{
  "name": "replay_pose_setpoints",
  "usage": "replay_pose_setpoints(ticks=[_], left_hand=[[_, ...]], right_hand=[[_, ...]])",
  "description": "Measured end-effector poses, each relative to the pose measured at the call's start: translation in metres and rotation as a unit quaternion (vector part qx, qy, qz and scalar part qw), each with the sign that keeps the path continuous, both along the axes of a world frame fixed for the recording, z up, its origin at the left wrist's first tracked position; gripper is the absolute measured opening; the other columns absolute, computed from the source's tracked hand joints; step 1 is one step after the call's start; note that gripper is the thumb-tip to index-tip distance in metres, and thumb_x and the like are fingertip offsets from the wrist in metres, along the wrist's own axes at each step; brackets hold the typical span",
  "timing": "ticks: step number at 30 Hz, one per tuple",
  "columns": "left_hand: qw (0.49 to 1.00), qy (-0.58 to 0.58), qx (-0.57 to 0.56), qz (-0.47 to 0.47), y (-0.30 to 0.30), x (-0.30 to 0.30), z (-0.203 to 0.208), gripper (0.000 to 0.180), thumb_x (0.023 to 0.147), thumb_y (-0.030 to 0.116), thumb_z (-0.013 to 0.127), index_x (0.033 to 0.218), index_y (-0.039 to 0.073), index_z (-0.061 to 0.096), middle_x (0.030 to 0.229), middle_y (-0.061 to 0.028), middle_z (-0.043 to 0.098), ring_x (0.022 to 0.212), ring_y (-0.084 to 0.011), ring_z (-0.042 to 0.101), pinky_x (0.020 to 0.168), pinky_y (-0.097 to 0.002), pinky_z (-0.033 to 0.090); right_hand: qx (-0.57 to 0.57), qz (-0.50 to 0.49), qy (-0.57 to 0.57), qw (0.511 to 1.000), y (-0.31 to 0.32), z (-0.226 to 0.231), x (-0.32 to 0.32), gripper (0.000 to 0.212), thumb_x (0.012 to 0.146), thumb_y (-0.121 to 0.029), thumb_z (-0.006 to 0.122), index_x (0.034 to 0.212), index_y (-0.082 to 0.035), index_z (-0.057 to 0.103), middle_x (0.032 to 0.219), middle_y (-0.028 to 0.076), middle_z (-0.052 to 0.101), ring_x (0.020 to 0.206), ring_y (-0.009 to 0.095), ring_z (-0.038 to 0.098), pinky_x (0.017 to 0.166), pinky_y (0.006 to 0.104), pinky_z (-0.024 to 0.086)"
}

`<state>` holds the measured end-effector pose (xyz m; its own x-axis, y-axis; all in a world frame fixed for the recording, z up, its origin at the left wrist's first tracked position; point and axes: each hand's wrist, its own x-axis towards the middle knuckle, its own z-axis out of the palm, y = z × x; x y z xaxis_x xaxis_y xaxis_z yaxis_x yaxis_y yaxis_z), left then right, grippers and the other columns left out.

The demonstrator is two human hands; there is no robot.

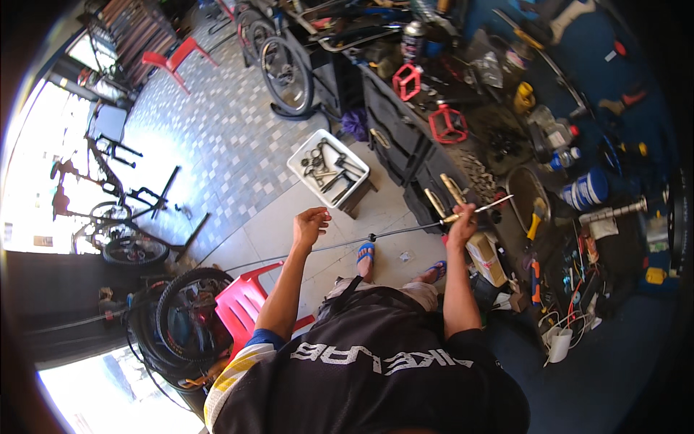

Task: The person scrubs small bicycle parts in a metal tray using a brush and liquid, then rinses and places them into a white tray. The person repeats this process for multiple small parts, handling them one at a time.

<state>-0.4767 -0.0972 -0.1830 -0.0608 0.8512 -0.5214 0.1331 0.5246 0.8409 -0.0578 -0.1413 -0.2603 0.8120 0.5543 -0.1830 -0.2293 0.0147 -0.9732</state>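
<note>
My left hand (311, 226) is raised beside the white tub, its fingers loosely bent and apart, with nothing visible in them. At the bench edge, my right hand (463, 226) is closed round a slim tool with a pale, pointed shaft (497, 202); its exact kind is unclear. Two brass-coloured rods (452, 189) lie close to that hand. A thin dark cable or hose (325, 247) stretches across in front of me toward the right hand; whether the hand touches it cannot be seen. Metal parts and tools fill the white tub (298, 173).
The cluttered workbench (463, 155) on my right carries red pedals (447, 123), a spray can (413, 40), a blue-and-white tub (585, 189) and hand tools. A red chair (242, 307) and bicycle tyres (191, 318) stand at my left. Bicycles (285, 76) are farther off.
</note>
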Motion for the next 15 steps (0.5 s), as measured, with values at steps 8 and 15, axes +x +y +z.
replay_pose_setpoints(ticks=[8,15], left_hand=[[0.975,-0.096,-0.049,0.195,0.0,-0.103,-0.035,0.02,0.099,0.017,0.063,0.116,0.007,0.069,0.105,-0.0079,0.074,0.087,-0.0171,0.069,0.074,-0.0317,0.056],[0.954,-0.131,-0.032,0.269,0.019,-0.136,-0.073,0.026,0.1,0.012,0.061,0.122,0.002,0.067,0.102,-0.0094,0.075,0.083,-0.018,0.07,0.071,-0.0326,0.058]], right_hand=[[-0.015,0.144,-0.196,0.97,0.033,0.121,-0.081,0.034,0.109,-0.033,0.054,0.125,-0.003,0.055,0.096,0.006,0.063,0.078,0.015,0.061,0.072,0.0282,0.051],[-0.298,0.649,-0.469,0.519,0.082,0.145,-0.257,0.076,0.1,-0.069,0.043,0.138,-0.003,0.045,0.126,0.027,0.063,0.112,0.048,0.066,0.094,0.0521,0.054]])
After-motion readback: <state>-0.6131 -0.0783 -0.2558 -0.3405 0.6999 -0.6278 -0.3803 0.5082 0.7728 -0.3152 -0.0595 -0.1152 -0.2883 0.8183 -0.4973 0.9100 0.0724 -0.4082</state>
